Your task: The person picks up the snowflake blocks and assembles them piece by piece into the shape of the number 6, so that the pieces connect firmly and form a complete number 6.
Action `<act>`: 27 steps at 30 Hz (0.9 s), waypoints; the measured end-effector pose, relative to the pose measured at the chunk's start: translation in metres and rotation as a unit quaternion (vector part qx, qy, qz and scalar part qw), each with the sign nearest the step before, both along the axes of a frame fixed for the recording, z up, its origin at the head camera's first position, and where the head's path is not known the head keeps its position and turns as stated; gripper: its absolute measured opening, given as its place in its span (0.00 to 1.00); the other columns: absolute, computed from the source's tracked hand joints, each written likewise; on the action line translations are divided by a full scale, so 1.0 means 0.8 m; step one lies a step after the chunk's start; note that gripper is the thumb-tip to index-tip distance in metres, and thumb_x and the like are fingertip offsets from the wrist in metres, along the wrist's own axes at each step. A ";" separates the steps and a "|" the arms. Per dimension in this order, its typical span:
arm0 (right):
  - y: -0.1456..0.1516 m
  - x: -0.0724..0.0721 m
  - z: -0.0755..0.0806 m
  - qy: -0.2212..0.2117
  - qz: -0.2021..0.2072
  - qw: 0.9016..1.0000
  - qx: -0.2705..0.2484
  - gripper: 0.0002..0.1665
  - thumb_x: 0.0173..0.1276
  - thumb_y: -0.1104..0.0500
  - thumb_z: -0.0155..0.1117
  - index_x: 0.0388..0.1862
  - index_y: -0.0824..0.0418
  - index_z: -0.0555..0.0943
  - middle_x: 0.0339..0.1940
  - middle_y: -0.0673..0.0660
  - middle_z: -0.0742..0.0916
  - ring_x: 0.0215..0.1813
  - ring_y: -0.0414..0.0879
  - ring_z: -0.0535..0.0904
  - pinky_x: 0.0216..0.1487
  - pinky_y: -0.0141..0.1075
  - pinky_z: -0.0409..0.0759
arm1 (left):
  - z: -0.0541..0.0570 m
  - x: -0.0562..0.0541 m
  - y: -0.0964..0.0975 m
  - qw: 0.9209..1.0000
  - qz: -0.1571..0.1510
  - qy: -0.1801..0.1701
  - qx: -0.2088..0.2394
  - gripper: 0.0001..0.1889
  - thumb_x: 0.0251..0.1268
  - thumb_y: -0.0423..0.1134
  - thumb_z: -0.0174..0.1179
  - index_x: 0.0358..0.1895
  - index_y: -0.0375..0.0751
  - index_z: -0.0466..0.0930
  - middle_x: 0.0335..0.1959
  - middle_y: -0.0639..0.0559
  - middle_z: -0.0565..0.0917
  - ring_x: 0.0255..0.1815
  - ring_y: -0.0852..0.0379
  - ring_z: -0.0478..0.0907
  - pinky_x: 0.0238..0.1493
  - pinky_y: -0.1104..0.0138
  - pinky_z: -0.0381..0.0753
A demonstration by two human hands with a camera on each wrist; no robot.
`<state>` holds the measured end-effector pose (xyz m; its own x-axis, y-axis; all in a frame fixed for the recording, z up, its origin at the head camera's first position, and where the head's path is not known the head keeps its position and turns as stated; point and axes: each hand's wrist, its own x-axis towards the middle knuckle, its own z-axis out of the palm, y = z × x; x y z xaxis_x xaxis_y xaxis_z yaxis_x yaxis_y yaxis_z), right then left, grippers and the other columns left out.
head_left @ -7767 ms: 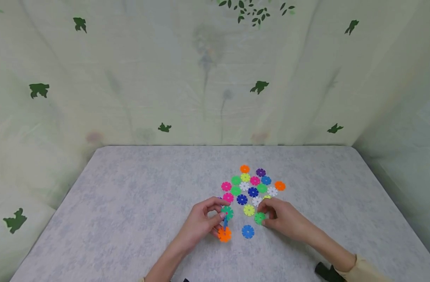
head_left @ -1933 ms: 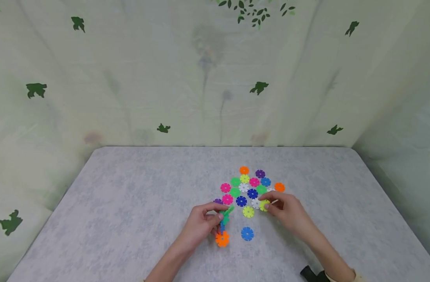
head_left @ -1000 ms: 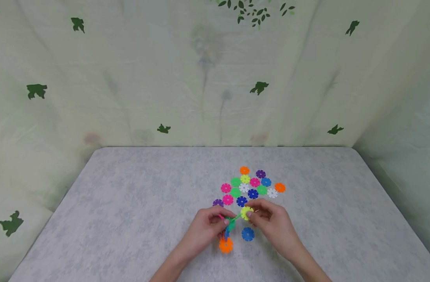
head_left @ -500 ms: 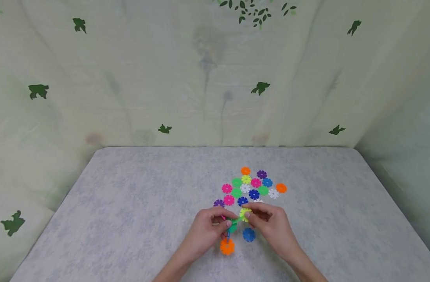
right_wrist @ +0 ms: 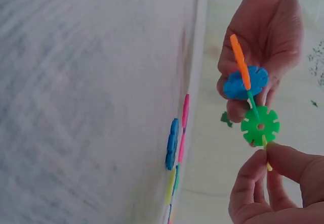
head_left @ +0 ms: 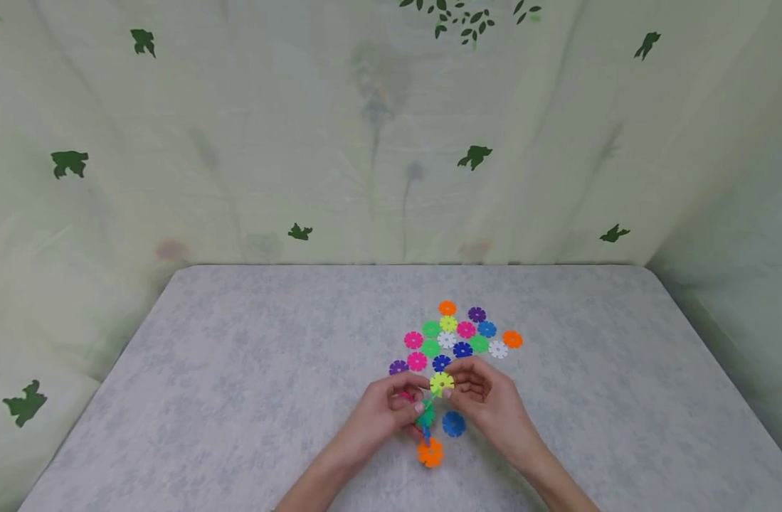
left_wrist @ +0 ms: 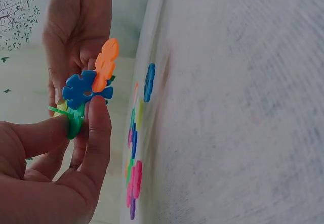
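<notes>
Low over the table, my left hand [head_left: 381, 412] pinches a chain of slotted plastic snowflake discs between thumb and fingers. An orange disc [head_left: 430, 453] hangs at its lower end, joined to a blue disc [left_wrist: 76, 90]. Above that come a darker green disc [head_left: 425, 414] and a light green disc [right_wrist: 260, 126] set at an angle. Part of a pink disc [head_left: 406, 396] shows among the left fingers. Thumb and fingertips of my right hand [head_left: 489, 395] pinch a yellow disc [head_left: 441, 384], its edge at a slot of the light green disc in the right wrist view.
Several loose discs lie flat beyond the hands, among them a far orange disc [head_left: 447, 308], a purple disc [head_left: 399, 368] and a white disc [head_left: 498, 349]. One loose blue disc [head_left: 453, 424] lies nearer, below the right hand. A patterned curtain [head_left: 391, 142] backs the grey table [head_left: 237, 370].
The light green disc, earlier in my right hand, now sits on the chain. My right hand has taken a yellow disc from the table and moved it left against the chain.
</notes>
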<state>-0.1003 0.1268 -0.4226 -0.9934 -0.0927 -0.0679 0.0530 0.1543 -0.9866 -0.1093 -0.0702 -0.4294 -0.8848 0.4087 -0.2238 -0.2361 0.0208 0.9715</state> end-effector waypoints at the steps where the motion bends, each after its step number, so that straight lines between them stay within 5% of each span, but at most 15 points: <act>1: 0.000 0.000 0.000 0.001 0.004 1.000 0.001 0.16 0.63 0.70 0.69 0.50 0.63 0.80 0.42 0.59 0.84 0.42 0.52 0.80 0.44 0.33 0.82 | 0.000 0.000 0.000 1.000 0.000 -0.004 0.003 0.13 0.68 0.26 0.58 0.54 0.33 0.78 0.38 0.44 0.77 0.28 0.53 0.78 0.37 0.57 0.84; 13: -0.005 0.007 0.000 -0.004 0.056 0.998 0.010 0.15 0.66 0.69 0.66 0.51 0.61 0.82 0.46 0.58 0.84 0.44 0.52 0.80 0.45 0.33 0.81 | -0.005 -0.001 0.003 0.999 0.031 -0.038 0.010 0.12 0.68 0.36 0.62 0.50 0.35 0.80 0.38 0.47 0.81 0.29 0.56 0.77 0.29 0.64 0.82; 23: 0.001 0.000 0.004 -0.009 0.042 0.997 0.056 0.24 0.63 0.68 0.70 0.58 0.59 0.79 0.43 0.57 0.83 0.44 0.49 0.81 0.45 0.33 0.82 | -0.003 -0.001 -0.001 1.000 0.026 -0.004 0.003 0.12 0.65 0.31 0.61 0.50 0.32 0.75 0.36 0.46 0.78 0.27 0.56 0.77 0.26 0.63 0.82; 27: 0.011 -0.007 0.005 -0.006 0.026 0.994 0.102 0.23 0.62 0.67 0.70 0.56 0.57 0.81 0.43 0.57 0.83 0.42 0.47 0.81 0.43 0.33 0.82 | -0.001 -0.004 -0.006 0.999 0.039 0.032 -0.018 0.19 0.64 0.28 0.61 0.59 0.35 0.73 0.37 0.45 0.79 0.27 0.53 0.80 0.25 0.60 0.83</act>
